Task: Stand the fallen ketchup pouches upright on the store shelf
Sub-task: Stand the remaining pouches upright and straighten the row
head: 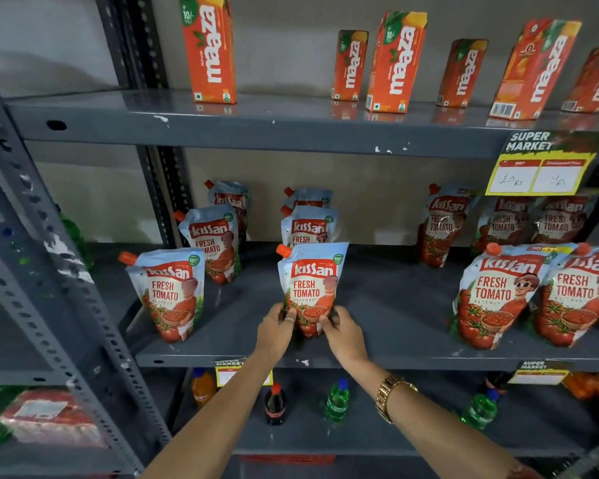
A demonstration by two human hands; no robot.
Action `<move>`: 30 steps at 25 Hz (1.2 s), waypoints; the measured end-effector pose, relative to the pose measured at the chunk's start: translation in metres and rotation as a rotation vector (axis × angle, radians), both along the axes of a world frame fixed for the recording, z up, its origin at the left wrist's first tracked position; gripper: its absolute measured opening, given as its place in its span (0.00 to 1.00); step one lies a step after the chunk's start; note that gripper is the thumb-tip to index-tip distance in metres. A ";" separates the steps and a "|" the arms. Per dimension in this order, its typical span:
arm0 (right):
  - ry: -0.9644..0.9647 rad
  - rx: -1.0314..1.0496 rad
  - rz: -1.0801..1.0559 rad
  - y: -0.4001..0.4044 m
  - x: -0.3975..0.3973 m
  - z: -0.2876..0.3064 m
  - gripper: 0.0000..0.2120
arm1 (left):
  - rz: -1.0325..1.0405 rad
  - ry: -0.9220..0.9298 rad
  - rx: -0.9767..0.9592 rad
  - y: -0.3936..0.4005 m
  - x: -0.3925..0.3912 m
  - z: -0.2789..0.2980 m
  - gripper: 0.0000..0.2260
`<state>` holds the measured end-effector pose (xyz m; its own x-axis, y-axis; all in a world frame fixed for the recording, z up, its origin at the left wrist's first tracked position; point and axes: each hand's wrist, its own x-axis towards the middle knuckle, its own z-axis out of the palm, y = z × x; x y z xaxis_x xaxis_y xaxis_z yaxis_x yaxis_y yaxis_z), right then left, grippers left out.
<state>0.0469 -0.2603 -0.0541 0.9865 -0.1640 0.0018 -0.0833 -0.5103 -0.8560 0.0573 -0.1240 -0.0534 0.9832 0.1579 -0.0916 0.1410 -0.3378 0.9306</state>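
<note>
A Kissan ketchup pouch (pixel 311 281) stands upright near the front middle of the grey shelf (pixel 388 357). My left hand (pixel 278 327) grips its lower left corner and my right hand (pixel 343 328) grips its lower right corner. Behind it two more pouches (pixel 308 224) stand in a row. On the left, three pouches stand in a line, the nearest one (pixel 168 292) at the front. On the right, two pouches (pixel 495 292) lean at the front, with several others (pixel 441 226) upright behind them.
Maaza juice cartons (pixel 210 50) stand on the shelf above. A yellow price tag (pixel 540 167) hangs from that shelf's edge at right. Bottles (pixel 274 402) sit on the shelf below. A perforated grey upright (pixel 49 271) runs down the left side.
</note>
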 end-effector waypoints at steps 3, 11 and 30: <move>-0.065 -0.014 -0.111 0.003 -0.005 0.002 0.17 | 0.000 0.031 -0.102 0.000 -0.001 0.005 0.14; -0.318 0.077 -0.034 0.035 -0.022 0.002 0.02 | 0.564 -0.120 -0.261 0.054 -0.015 0.008 0.13; 0.136 0.135 0.492 0.193 0.008 0.009 0.28 | 0.545 -0.113 -0.397 0.172 -0.026 0.006 0.21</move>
